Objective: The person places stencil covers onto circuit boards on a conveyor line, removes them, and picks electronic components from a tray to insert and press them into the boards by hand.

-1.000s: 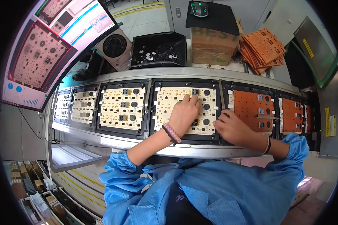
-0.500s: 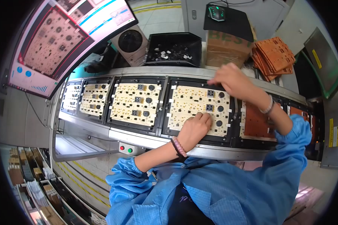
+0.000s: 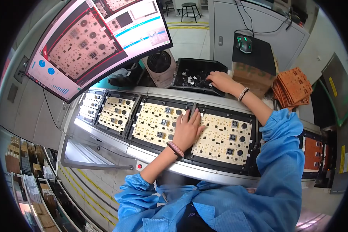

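My left hand lies with fingers spread over the dark frame between two pale circuit panels, its fingertips at the right edge of the left panel. Just right of it is another pale circuit panel, carrying three black square components and round black parts along its right side. My right hand reaches into a black bin of small loose black and white pieces. Its fingers are bent together at the pieces; whatever they pinch is hidden.
A monitor showing a panel picture overhangs the line at left. Behind the line stand a speaker-like box and a cardboard box with a mouse on top. Orange-brown boards are stacked at right. A red button sits on the front rail.
My right hand has moved from above the panel into the black bin. My left hand has left the right panel for the frame at its left, uncovering the third black square. The view has shifted.
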`<state>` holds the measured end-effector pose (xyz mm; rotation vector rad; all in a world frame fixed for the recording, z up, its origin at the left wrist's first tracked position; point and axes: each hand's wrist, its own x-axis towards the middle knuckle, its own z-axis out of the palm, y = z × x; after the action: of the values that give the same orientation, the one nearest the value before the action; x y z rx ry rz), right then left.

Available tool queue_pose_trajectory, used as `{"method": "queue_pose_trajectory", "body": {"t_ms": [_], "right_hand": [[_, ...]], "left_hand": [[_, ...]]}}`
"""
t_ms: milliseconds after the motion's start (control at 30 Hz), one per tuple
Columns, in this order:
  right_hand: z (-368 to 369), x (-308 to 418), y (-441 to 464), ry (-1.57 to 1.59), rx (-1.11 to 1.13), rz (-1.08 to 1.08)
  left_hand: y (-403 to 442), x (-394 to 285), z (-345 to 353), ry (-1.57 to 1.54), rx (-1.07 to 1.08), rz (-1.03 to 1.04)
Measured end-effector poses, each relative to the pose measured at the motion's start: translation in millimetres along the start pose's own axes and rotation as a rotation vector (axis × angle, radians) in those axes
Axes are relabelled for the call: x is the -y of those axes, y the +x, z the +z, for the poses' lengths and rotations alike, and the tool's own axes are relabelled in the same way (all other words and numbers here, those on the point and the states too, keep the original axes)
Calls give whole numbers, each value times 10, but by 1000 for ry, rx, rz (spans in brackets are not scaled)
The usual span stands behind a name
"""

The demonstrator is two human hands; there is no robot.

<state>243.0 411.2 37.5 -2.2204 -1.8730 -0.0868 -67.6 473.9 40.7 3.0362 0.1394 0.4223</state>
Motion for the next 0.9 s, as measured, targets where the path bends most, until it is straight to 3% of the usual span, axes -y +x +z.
{"method": "queue_pose_trajectory", "body": {"t_ms": [233, 333, 467, 667, 900], "right_hand": [[16, -24, 174, 65, 109, 36], [11, -52, 227, 106, 311, 72], [17, -51, 247, 84, 316, 62], [1, -83, 160, 208, 78, 47], [-31, -52, 42, 672, -84, 168]], "left_hand": [[29, -51, -12, -33, 27, 14], [36, -134, 12, -29, 50, -10], [-74, -160, -27, -66, 52, -19], [-440, -230, -241, -30, 136, 31], [-468, -246, -339, -111, 138, 20]]}}
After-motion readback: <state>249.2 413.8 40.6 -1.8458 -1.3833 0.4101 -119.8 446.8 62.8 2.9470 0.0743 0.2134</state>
